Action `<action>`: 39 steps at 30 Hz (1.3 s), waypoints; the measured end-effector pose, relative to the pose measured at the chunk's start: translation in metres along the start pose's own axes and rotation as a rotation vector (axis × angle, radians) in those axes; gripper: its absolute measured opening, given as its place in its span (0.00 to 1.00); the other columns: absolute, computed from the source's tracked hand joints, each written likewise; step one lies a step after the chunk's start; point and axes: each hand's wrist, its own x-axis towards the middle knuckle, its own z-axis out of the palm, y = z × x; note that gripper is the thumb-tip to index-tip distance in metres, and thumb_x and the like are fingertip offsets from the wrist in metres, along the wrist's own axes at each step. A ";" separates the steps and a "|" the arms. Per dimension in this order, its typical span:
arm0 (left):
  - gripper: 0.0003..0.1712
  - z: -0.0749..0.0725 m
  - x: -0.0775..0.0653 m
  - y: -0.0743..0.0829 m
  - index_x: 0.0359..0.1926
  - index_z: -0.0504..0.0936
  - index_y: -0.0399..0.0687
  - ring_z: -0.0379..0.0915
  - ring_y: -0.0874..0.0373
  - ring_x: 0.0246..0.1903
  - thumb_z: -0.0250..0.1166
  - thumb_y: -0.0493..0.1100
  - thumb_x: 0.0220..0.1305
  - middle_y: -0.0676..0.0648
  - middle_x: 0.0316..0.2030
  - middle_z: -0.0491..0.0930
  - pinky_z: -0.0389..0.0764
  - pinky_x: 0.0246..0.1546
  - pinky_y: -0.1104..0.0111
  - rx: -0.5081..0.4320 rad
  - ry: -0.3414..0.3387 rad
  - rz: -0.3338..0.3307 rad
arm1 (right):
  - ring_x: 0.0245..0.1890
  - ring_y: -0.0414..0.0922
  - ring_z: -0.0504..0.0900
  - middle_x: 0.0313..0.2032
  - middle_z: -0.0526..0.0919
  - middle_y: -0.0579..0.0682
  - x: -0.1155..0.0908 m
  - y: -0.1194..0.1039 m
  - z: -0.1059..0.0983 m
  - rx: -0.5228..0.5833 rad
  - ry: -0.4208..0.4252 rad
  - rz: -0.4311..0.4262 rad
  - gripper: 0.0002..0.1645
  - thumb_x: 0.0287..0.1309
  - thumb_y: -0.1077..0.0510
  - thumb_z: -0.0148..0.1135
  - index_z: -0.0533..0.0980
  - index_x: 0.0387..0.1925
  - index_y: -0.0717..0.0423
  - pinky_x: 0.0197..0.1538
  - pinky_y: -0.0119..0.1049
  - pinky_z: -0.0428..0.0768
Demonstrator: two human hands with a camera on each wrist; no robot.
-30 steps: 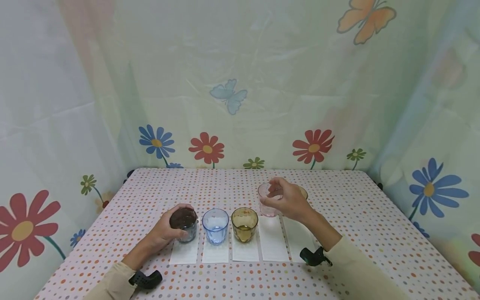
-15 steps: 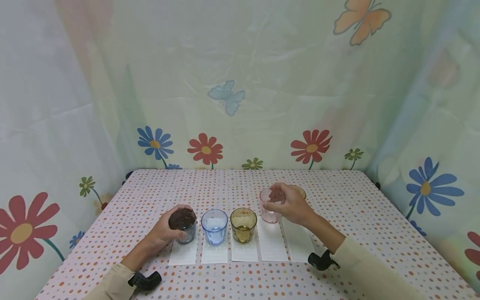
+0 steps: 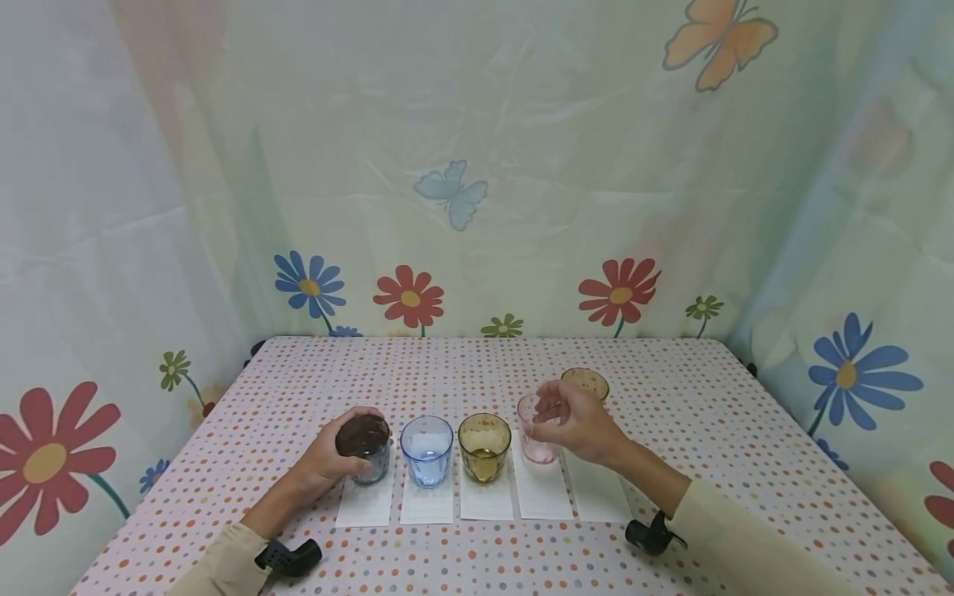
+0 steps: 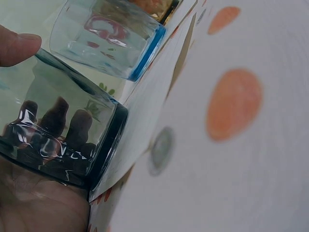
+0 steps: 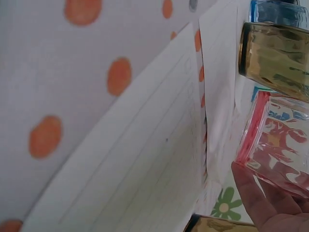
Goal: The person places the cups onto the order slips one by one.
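My left hand (image 3: 331, 455) grips a dark grey-blue glass (image 4: 63, 125) at the left end of the row, its thumb on the near side and its fingers wrapped behind. The glass stands on a white paper strip (image 3: 365, 505). My right hand (image 3: 585, 424) holds a clear pink glass (image 3: 538, 447), upright at the far part of the fourth paper strip (image 3: 544, 492). In the right wrist view its fingers lie along the side of the pink glass (image 5: 280, 140), near the base. A blue glass (image 3: 427, 454) and an amber glass (image 3: 484, 451) stand between the hands.
Behind the right hand stands another amber glass (image 3: 585, 382), partly hidden. A fifth paper strip (image 3: 599, 492) lies under the right wrist. The table has a dotted cloth (image 3: 447, 563), and a flowered curtain (image 3: 477, 124) rises behind its far edge.
My right hand has brought the pink glass nearer, over the fourth strip, uncovering more of the rear amber glass. The left hand keeps its grip in place.
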 end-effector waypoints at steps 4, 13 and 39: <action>0.41 0.000 0.000 0.000 0.66 0.64 0.30 0.76 0.54 0.56 0.69 0.29 0.50 0.35 0.58 0.74 0.76 0.61 0.65 -0.004 -0.001 0.004 | 0.43 0.51 0.84 0.44 0.83 0.61 -0.002 0.000 0.002 0.017 -0.016 -0.025 0.35 0.49 0.53 0.78 0.73 0.53 0.68 0.43 0.35 0.82; 0.43 0.002 -0.001 0.001 0.67 0.61 0.26 0.76 0.53 0.57 0.69 0.29 0.49 0.38 0.58 0.75 0.75 0.61 0.65 0.005 0.007 -0.012 | 0.41 0.55 0.84 0.42 0.82 0.62 -0.007 0.003 0.007 0.072 -0.039 -0.041 0.34 0.46 0.56 0.79 0.73 0.52 0.68 0.40 0.33 0.83; 0.42 0.000 -0.001 -0.001 0.67 0.62 0.27 0.76 0.53 0.56 0.69 0.30 0.51 0.41 0.57 0.76 0.76 0.61 0.64 -0.033 -0.016 -0.009 | 0.44 0.57 0.85 0.43 0.81 0.64 -0.012 0.009 0.010 0.143 -0.129 -0.078 0.36 0.46 0.58 0.79 0.70 0.52 0.71 0.42 0.39 0.86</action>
